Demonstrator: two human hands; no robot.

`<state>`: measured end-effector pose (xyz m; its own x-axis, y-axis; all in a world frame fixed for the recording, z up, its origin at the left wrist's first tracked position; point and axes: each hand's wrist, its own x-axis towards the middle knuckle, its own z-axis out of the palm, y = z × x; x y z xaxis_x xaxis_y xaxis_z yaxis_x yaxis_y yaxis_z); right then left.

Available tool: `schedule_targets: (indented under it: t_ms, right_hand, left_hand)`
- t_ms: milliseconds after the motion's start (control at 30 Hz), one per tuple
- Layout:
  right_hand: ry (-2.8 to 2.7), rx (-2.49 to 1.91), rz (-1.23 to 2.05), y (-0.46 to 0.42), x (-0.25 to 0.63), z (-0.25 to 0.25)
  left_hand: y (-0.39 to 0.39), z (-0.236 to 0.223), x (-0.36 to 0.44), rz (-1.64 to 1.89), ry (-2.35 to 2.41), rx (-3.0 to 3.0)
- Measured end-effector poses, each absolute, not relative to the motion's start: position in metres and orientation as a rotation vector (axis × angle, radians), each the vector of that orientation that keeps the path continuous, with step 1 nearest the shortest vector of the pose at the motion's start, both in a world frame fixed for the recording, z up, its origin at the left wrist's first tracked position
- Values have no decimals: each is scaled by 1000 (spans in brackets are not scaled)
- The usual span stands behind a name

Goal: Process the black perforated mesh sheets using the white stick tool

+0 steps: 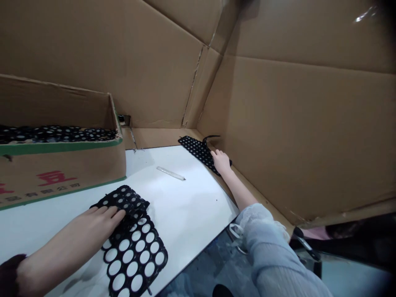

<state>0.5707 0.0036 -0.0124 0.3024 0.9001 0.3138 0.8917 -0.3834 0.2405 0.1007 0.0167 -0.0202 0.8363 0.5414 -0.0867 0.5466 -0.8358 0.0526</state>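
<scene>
My left hand (103, 218) bends its fingers over a black perforated sheet (136, 247) on the white tabletop. The sheet has rows of round holes, and its upper part is folded or overlaps another layer; I cannot tell which. At the table's far right edge, my right hand (221, 161) lies with its fingers on top of a second black perforated sheet (198, 151). A thin black strip (211, 136) sticks up beside it. The thumb of the right hand is hidden.
An open cardboard box (62, 165) with green edges stands at left, holding many black perforated pieces (58, 134). A slim whitish stick with a dark tip (171, 173) lies mid-table. Tall cardboard panels (297, 132) wall in the back and right. The white tabletop (185, 214) ends at the front right.
</scene>
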Motion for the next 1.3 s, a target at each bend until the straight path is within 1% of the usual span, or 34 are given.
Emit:
schedule_targets:
  t_ms: [100,233,400,567,667,700,767,867,967,1067,1100,1233,1300]
  right_hand:
    - [1848,2432,633,-3,562,-17]
    - [1883,2438,609,-3,563,-18]
    - [1765,2631,529,1,579,-8]
    - [1530,2891,418,-3,589,11]
    - [1627,2921,382,0,571,20]
    - [1716,2894,321,2,559,22]
    - [1974,2753,77,6,527,24]
    - [2341,2319,-453,6,462,24]
    - [2476,1807,-893,-3,398,23]
    - [2490,1396,-1183,-12,356,20]
    - [2502,1361,-1264,-14,348,19]
    - [2587,1579,-1595,-18,332,7]
    - [2696,1585,-1712,-19,327,2]
  left_hand:
    - [15,-18,101,-109,875,2919]
    - [15,-22,99,-57,874,2912]
    - [16,-25,98,-34,877,2939]
    - [14,-16,104,-35,883,2904]
    - [18,-7,103,-10,870,2889]
    - [21,-3,101,-2,861,2880]
    - [27,4,97,-2,848,2837]
    - [34,15,92,-7,875,2744]
    - [33,22,90,-33,865,2632]
    - [25,22,93,-87,762,2534]
    - [22,21,94,-94,728,2519]
    - [15,15,96,-109,695,2541]
    - [17,16,93,-115,723,2571]
